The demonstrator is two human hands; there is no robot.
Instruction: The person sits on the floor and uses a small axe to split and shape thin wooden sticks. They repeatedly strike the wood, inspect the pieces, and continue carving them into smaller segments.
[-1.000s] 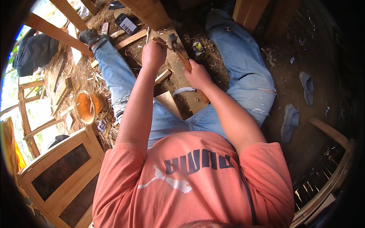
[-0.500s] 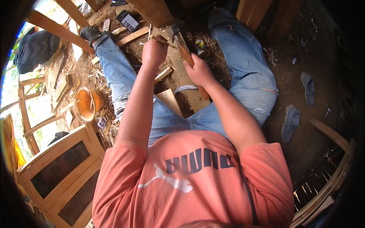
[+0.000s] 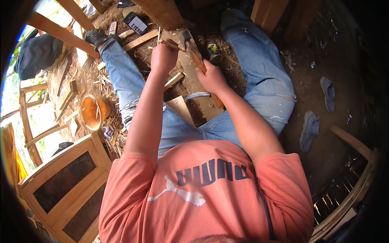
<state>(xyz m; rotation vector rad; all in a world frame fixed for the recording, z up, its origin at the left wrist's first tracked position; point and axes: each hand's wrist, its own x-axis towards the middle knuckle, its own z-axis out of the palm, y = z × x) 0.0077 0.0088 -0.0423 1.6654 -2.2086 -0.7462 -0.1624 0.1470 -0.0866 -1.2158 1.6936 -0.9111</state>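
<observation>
My left hand (image 3: 163, 58) is closed around a small piece of wood (image 3: 168, 43), whose end sticks out toward the right. My right hand (image 3: 211, 76) grips the wooden handle (image 3: 197, 59) of a hatchet-like tool, and its metal head (image 3: 185, 36) is just to the right of that piece. The head's exact shape is hard to make out. Between my legs lies a long plank (image 3: 189, 73), beneath the tool. A curved pale strip (image 3: 197, 95) rests across it near the handle's lower end.
Wooden posts (image 3: 160, 14) stand ahead of me. A phone (image 3: 135, 23) lies by offcuts at far left. An orange bucket (image 3: 95, 112) sits among shavings, near a panelled wooden frame (image 3: 65, 174). At right are grey shoes (image 3: 310, 130). Another person (image 3: 38, 54) is at the left edge.
The tool's head has turned and dipped slightly, and my right hand has shifted a little left and toward me. My left hand stays almost still with the wood piece.
</observation>
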